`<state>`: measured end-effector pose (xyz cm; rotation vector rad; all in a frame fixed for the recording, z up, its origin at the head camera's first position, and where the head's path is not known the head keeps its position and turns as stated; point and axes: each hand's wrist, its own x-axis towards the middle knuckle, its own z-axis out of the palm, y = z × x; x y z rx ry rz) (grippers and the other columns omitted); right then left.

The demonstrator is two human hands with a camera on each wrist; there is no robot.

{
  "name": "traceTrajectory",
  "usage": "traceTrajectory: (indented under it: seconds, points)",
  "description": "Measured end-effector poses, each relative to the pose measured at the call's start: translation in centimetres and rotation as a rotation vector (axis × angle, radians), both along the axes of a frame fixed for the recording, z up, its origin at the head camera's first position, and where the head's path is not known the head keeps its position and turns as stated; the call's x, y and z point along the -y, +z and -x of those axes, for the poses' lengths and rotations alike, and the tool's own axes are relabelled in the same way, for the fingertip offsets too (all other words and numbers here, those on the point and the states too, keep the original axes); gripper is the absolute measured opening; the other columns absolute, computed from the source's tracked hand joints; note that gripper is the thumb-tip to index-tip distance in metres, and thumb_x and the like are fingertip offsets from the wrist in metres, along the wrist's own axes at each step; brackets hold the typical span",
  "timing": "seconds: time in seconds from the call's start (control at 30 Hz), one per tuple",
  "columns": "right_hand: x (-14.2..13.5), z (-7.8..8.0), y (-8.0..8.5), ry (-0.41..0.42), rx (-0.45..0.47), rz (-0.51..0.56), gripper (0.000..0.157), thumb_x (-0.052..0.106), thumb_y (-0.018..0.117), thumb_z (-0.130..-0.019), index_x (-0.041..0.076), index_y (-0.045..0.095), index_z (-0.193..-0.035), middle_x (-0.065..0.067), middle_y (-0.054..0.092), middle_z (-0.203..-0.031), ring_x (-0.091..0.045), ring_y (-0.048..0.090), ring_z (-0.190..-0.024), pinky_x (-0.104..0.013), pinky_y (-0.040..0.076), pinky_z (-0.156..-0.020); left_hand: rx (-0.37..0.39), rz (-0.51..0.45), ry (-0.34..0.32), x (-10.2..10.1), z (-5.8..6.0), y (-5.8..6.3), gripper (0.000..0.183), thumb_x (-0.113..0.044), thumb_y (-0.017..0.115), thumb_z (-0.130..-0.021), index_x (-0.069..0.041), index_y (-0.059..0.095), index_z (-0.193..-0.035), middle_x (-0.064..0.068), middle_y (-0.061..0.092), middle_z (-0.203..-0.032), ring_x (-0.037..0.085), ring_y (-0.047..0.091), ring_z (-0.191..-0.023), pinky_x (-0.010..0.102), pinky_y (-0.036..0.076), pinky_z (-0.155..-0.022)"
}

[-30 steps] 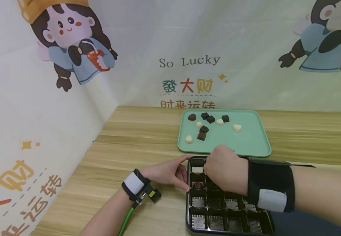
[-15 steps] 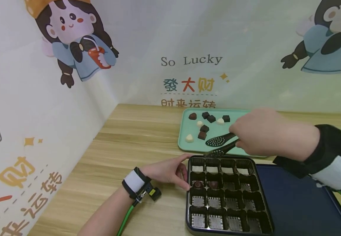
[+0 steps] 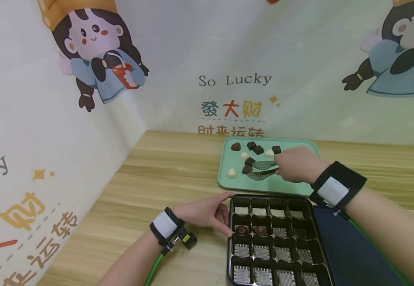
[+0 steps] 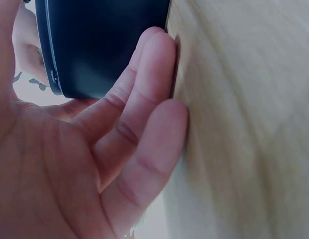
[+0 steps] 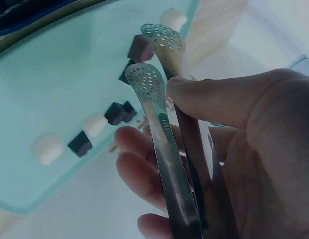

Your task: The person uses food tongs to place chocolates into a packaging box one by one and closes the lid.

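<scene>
My right hand (image 3: pixel 296 165) holds metal tongs (image 5: pixel 169 172) between thumb and fingers. Their perforated tips stand apart over the mint-green tray (image 3: pixel 282 186), right by a brown square chocolate (image 3: pixel 247 170) and a darker chocolate (image 3: pixel 250 161). Nothing shows between the tips. My left hand (image 3: pixel 205 214) rests at the left side of a dark sectioned box (image 3: pixel 230 258), with thumb and index finger at its edge. In the left wrist view the other fingers (image 4: pixel 154 134) bend loosely beside the box's dark wall (image 4: pixel 104 50). Two brown chocolates (image 3: pixel 261 230) sit in the second row of compartments.
Several dark and white chocolates, among them a white one (image 3: pixel 231 173), lie spread on the tray. White pieces (image 3: pixel 259 211) fill the box's back row. A navy surface (image 3: pixel 350 246) lies right of the box. A printed cloth (image 3: pixel 171 79) hangs behind the wooden table (image 3: pixel 149 174).
My right hand has lifted away from the box and moved back over the tray with the tongs. A second brown chocolate now shows in the second row. The left hand has stayed put.
</scene>
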<state>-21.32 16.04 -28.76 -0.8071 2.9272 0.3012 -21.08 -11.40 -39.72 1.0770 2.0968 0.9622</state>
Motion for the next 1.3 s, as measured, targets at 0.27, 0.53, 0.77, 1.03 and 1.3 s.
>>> traceTrajectory:
  seconds: [0.27,0.53,0.77,1.03,1.3]
  points:
    - [-0.2,1.2,-1.1,-0.048,0.044,0.042,0.014,0.021,0.054,-0.089,0.008,0.055,-0.085,0.0,0.045,-0.063,-0.014,0.044,-0.054,-0.029,0.035,-0.052,-0.001,-0.001,-0.008,-0.6,0.0,0.1,0.1,-0.029,0.074,-0.073,-0.013,0.006,-0.145,0.0,0.062,-0.086,0.014,0.058,-0.077,0.027,0.045,-0.07]
    - [-0.5,1.9,-2.1,-0.033,-0.008,0.054,0.015,0.02,0.054,-0.089,0.005,0.056,-0.089,0.0,0.045,-0.064,-0.014,0.045,-0.054,-0.031,0.039,-0.052,-0.002,-0.004,-0.008,-1.0,0.2,0.2,0.1,-0.029,0.075,-0.072,-0.015,0.008,-0.145,0.0,0.062,-0.086,0.014,0.058,-0.078,0.028,0.045,-0.07]
    - [-0.7,1.8,-2.4,0.026,-0.104,0.05,0.013,0.018,0.058,-0.087,0.005,0.059,-0.09,0.002,0.045,-0.063,-0.012,0.044,-0.053,-0.029,0.039,-0.05,0.0,-0.014,-0.01,-0.9,0.2,0.1,0.099,-0.029,0.074,-0.072,-0.015,0.007,-0.145,0.0,0.062,-0.086,0.014,0.058,-0.078,0.028,0.046,-0.07]
    - [-2.8,0.1,-1.6,0.046,-0.108,0.12,0.017,0.019,0.054,-0.09,0.003,0.052,-0.096,0.003,0.041,-0.067,-0.011,0.038,-0.05,-0.026,0.031,-0.046,0.004,0.002,0.001,-0.6,-0.2,0.0,0.101,-0.03,0.074,-0.073,-0.015,0.006,-0.145,0.0,0.062,-0.086,0.015,0.058,-0.078,0.028,0.046,-0.07]
    - [-5.5,-5.2,0.8,0.093,-0.137,0.169,0.025,0.02,0.059,-0.087,0.005,0.052,-0.105,0.006,0.049,-0.076,-0.005,0.034,-0.048,-0.026,0.031,-0.045,0.007,-0.001,0.007,-0.2,-0.1,0.2,0.1,-0.03,0.074,-0.073,-0.016,0.006,-0.145,0.0,0.062,-0.086,0.014,0.058,-0.079,0.028,0.046,-0.07]
